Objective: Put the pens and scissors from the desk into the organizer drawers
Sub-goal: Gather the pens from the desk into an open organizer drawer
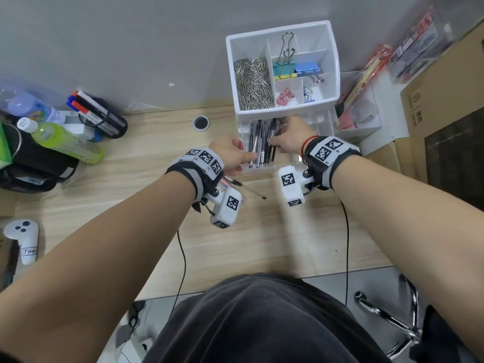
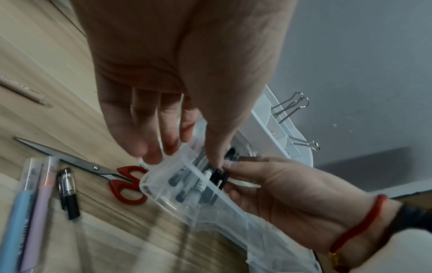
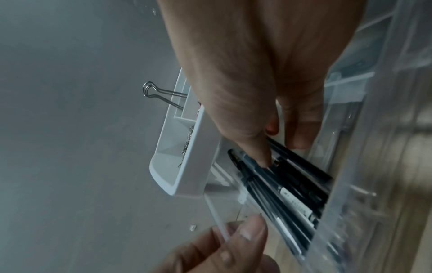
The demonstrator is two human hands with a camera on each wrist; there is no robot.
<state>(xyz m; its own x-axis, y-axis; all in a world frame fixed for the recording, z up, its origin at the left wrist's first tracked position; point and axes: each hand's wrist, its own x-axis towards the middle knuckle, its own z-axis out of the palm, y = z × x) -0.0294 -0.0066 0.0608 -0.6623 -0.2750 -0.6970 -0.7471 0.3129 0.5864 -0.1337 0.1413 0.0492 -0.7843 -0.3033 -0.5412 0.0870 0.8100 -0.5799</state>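
Observation:
A white organizer [image 1: 333,61] stands at the back of the desk, its clear drawer [image 1: 258,171] pulled out toward me. Several black pens [image 1: 262,142] lie inside it. My left hand [image 1: 245,159] pinches the drawer's left wall, thumb inside and fingers outside [image 2: 149,153]. My right hand [image 1: 277,137] reaches in from the right and pinches a few of the black pens [image 2: 221,176] between thumb and fingers. Red-handled scissors [image 2: 126,184] lie on the desk beside the drawer, with a black pen [image 2: 67,192], a lilac pen [image 2: 39,194] and a blue pen [image 2: 16,221] near them.
The organizer's top tray holds paper clips [image 1: 252,83] and binder clips [image 1: 307,68]. Bottles [image 1: 65,142] and a case of markers [image 1: 99,113] crowd the left end. A white controller [image 1: 23,239] lies front left. A cardboard box [image 1: 445,106] stands at the right.

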